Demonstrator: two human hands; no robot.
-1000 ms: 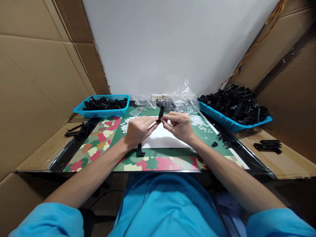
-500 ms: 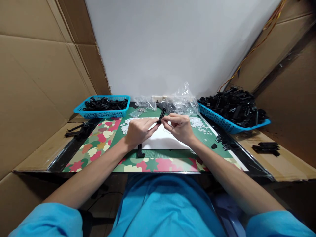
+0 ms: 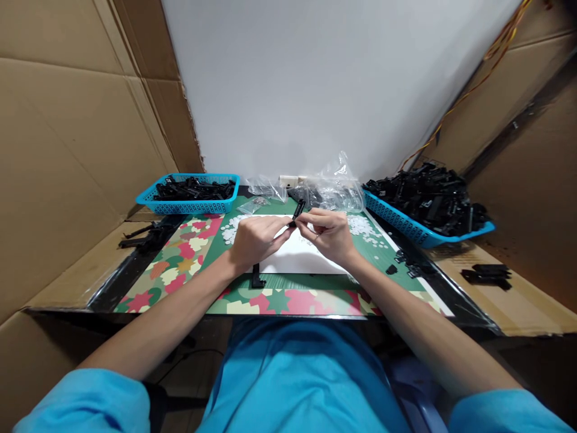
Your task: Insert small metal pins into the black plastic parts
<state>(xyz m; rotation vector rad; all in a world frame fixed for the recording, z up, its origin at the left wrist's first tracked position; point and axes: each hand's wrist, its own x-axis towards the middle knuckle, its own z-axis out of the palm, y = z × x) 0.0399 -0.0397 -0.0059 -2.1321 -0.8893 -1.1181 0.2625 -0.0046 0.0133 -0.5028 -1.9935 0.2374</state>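
Observation:
A slim black plastic part (image 3: pixel 299 208) points up and away between my hands, above a white sheet (image 3: pixel 288 260). My left hand (image 3: pixel 256 240) is closed, pinching the lower end of this part between thumb and fingers. The fingers of my right hand (image 3: pixel 330 236) are pinched together at the same end; whether they hold some smaller piece there is too small to make out. Below my left hand an L-shaped black plastic part (image 3: pixel 258 278) lies on the green mat (image 3: pixel 288 281). Small white discs (image 3: pixel 360 225) are scattered on both sides of the sheet.
Blue baskets heaped with black parts stand at the back left (image 3: pixel 189 206) and right (image 3: pixel 406 221). Clear plastic bags (image 3: pixel 336 191) lie at the back. Loose black parts rest on cardboard at left (image 3: pixel 143 237) and right (image 3: pixel 487 275). Cardboard walls (image 3: pixel 81 132) enclose the table.
The view has shifted very slightly. Both hands stay together at the black plastic part, with hardly any visible movement of the fingers.

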